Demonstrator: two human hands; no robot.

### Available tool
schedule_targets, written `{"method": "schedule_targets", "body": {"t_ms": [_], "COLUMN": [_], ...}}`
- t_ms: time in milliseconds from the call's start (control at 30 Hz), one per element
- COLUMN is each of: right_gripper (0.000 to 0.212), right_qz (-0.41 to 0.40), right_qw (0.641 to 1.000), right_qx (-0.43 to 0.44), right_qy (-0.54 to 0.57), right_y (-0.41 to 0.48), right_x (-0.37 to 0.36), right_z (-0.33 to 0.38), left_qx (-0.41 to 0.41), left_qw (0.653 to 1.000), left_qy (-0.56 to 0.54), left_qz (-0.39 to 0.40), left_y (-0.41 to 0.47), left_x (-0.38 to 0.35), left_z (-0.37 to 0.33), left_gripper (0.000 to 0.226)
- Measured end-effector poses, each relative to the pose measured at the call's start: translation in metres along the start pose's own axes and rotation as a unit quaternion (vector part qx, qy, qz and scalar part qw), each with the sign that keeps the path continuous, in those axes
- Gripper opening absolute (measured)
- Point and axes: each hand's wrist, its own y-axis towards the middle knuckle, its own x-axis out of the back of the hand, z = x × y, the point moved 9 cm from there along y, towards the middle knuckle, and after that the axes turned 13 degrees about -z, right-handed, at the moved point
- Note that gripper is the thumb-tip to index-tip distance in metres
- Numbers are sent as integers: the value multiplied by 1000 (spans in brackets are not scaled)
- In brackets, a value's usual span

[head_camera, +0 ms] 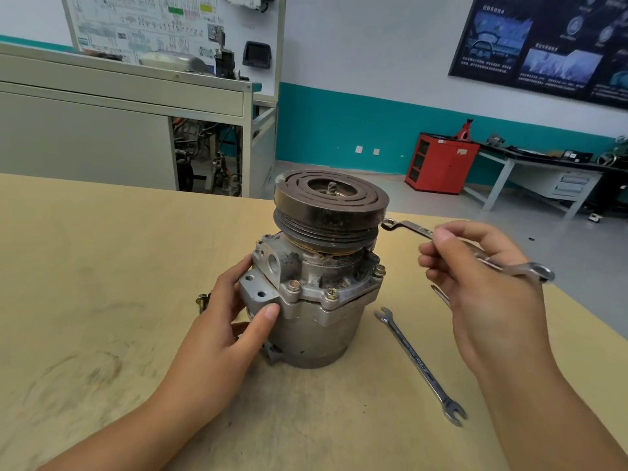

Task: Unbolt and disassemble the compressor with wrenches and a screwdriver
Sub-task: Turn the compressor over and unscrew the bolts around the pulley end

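From the head camera, the compressor [319,300] stands upright near the middle of a tan worktable [102,266], its dark grooved pulley [331,202] on top with a threaded shaft stub showing at the centre. The left hand [234,321] grasps the compressor from its left side: the thumb presses on the housing just below a mounting lug, and the fingers curl round toward the port block. Three flange bolts [331,294] are visible, seated along the seam between the front head and the body. The right hand [482,277] is raised to the right of the pulley and pinches the shank of an offset wrench [407,229] between thumb and fingers; the wrench's ring end sits just beside the pulley rim, whether touching I cannot tell. An open-end wrench [418,362] lies flat on the table right of the compressor, apart from it. A loose bolt [203,300] lies on the table behind the left hand. Beyond the table stand a red cabinet [441,163] and a grey bench.
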Motion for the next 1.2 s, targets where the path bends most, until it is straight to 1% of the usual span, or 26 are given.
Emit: {"method": "schedule_targets", "body": {"t_ms": [33, 100, 167, 300, 367, 467, 600, 633, 667, 700, 733, 767, 800, 833, 933, 1000, 1067, 1200], "right_gripper": [13, 3, 9, 21, 25, 24, 27, 26, 22, 15, 7, 7, 8, 7, 6, 5, 7, 9], "right_qz": [6, 15, 4, 8, 17, 39, 65, 70, 72, 68, 62, 52, 46, 39, 17, 6, 2, -11], "right_qw": [998, 988, 971, 922, 901, 869, 856, 859, 872, 895, 924, 951, 971, 982, 997, 996, 993, 990], "right_qx": [48, 133, 201, 323, 362, 408, 413, 404, 382, 343, 286, 220, 155, 102, -20, -86, -118, -140], "right_qy": [-33, -82, -129, -215, -240, -277, -305, -307, -299, -278, -247, -211, -179, -153, -78, -14, 16, 30], "right_y": [-8, -26, -40, -58, -64, -73, -79, -79, -76, -71, -63, -55, -46, -39, -19, -10, -2, 14], "right_x": [1, 1, 3, 0, -4, -12, -16, -16, -14, -10, -5, 1, 6, 10, 17, 18, 16, 6], "right_z": [7, 20, 28, 38, 40, 42, 38, 37, 36, 34, 30, 23, 16, 8, -10, -21, -29, -43], "left_qx": [0, 0, 0, -2, -1, 0, -1, -1, -1, -1, -1, -2, -2, -3, -3, -1, -1, 1], "left_qw": [1000, 1000, 1000, 1000, 1000, 1000, 1000, 1000, 1000, 1000, 1000, 1000, 1000, 1000, 1000, 1000, 1000, 1000], "left_qy": [0, 3, 7, 12, 12, 10, 12, 13, 14, 15, 15, 15, 15, 15, 14, 15, 13, 8], "left_qz": [0, 0, 1, 0, 0, 1, 2, 2, 3, 4, 5, 5, 5, 5, 6, 6, 5, 9], "left_y": [0, 0, 0, 0, 0, 0, 0, 0, 0, 0, 0, 0, 0, 0, 0, 0, 0, 0], "left_x": [0, 0, 0, 0, 0, 0, 1, 1, 1, 1, 1, 1, 1, 1, 1, 1, 1, 1], "left_z": [0, 0, 1, 0, 0, -1, -1, -1, 0, 0, 0, 0, 0, 1, 1, 1, 1, 1], "left_gripper": [58, 58, 59, 60, 59, 56, 56, 56, 56, 56, 57, 57, 57, 58, 57, 56, 57, 58]}}
